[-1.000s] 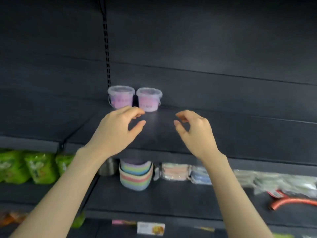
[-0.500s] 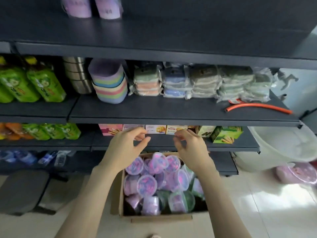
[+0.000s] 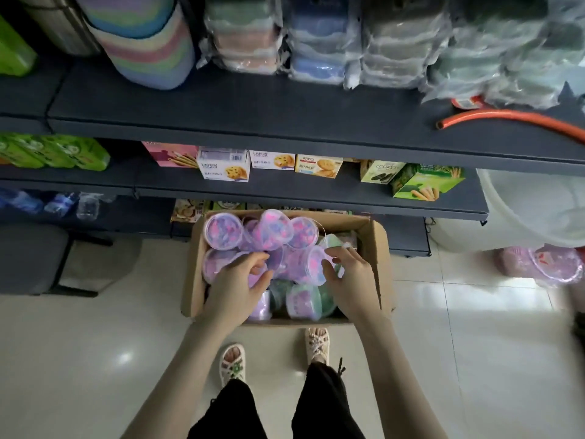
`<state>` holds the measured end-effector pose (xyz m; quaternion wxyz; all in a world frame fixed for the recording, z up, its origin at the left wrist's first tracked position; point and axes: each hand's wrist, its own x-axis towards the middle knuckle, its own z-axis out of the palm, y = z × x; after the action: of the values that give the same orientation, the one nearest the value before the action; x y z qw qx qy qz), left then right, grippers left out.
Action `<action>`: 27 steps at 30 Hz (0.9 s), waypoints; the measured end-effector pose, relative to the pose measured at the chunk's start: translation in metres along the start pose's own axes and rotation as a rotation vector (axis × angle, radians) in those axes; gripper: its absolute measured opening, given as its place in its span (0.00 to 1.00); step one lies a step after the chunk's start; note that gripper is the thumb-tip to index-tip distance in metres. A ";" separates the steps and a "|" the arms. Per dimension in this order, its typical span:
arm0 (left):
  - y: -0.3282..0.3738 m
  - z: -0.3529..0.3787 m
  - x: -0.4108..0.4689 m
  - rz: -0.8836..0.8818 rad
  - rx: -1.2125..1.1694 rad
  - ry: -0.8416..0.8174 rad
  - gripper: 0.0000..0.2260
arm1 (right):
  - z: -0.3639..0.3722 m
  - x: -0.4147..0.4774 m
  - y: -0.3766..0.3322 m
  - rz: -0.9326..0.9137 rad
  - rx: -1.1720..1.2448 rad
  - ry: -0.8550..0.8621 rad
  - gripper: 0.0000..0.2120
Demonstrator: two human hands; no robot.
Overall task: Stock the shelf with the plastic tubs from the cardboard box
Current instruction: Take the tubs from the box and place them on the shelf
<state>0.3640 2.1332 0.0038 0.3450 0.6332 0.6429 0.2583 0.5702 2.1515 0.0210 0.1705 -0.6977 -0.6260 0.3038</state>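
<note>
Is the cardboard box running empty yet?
No, still well filled: the cardboard box shows plastic tubs piled to its rim, some tipped sideways.

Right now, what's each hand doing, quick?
Left hand: fingers curled over the tubs in the box; whether it grips one cannot be told.
Right hand: same, grip unclear.

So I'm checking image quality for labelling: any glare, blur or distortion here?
Head view: window glare on the floor tiles; the shelf edge bows from wide-angle distortion; the pink bag at right is smeared; the tubs stay readable.
</note>
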 end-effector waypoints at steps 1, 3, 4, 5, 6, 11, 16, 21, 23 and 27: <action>-0.002 0.017 0.006 -0.043 -0.012 0.003 0.14 | 0.001 0.008 0.017 0.021 0.005 -0.029 0.12; -0.006 0.057 0.017 -0.151 -0.065 0.006 0.14 | 0.002 0.025 0.052 0.059 0.010 -0.097 0.12; -0.009 0.078 0.021 -0.205 -0.100 0.011 0.12 | 0.005 0.034 0.069 0.073 0.010 -0.123 0.11; -0.013 0.098 0.026 -0.261 -0.131 0.018 0.11 | 0.010 0.042 0.087 0.086 0.014 -0.144 0.11; -0.017 0.118 0.029 -0.318 -0.157 0.027 0.10 | 0.017 0.050 0.105 0.099 0.017 -0.164 0.09; -0.045 0.192 0.045 -0.565 -0.269 0.074 0.11 | 0.066 0.082 0.166 0.161 0.056 -0.298 0.06; -0.081 0.236 0.071 -0.792 -0.427 0.194 0.14 | 0.114 0.103 0.195 0.307 0.198 -0.413 0.19; -0.113 0.263 0.084 -0.987 -0.558 0.157 0.17 | 0.149 0.112 0.202 0.549 0.467 -0.447 0.48; -0.121 0.269 0.082 -0.988 -0.547 0.165 0.21 | 0.159 0.109 0.204 0.602 0.611 -0.437 0.54; -0.119 0.273 0.073 -0.925 -0.683 0.163 0.37 | 0.164 0.104 0.204 0.632 0.746 -0.474 0.47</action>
<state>0.5015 2.1690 -0.2673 0.5564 0.1174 0.7572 0.3214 0.6260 2.1980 -0.2509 0.1611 -0.6563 -0.2569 0.6909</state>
